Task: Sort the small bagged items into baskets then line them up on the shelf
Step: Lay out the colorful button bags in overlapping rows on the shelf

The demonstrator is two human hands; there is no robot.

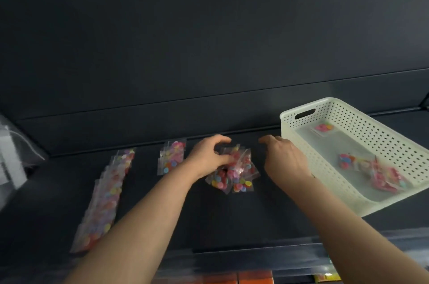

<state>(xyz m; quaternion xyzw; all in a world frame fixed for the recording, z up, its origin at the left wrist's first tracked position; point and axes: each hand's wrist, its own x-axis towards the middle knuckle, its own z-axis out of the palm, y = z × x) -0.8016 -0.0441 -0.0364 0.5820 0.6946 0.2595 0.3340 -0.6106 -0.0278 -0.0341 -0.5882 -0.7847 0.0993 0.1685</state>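
1. While the left hand point(209, 156) has its fingers curled down onto a loose pile of bags point(239, 174), the right hand point(286, 159) hovers just beside the pile, fingers relaxed, nothing in it as far as I can see.
2. The bags are little clear zip pouches stuffed with round candy-coloured discs in pink, yellow, blue and orange. Too blurry to say what the discs actually are.
3. That pile sits about mid-width on the dark shelf point(232, 214), nearer the back edge. Its pouches fan out every which way, so it has no single direction.
4. Over toward the shelf's left end is a long row of bags point(104, 197), overlapped like shingles. Its long axis runs from near the front edge up toward the back edge, leaning a bit right.
5. Between the row and the pile, a short stack of bags point(172, 157) lies close to the back edge, long side running front to back.
6. A white perforated basket point(371, 135) sits at the right end, skewed to the shelf's edges, with a few pouches point(385, 179) on its floor.
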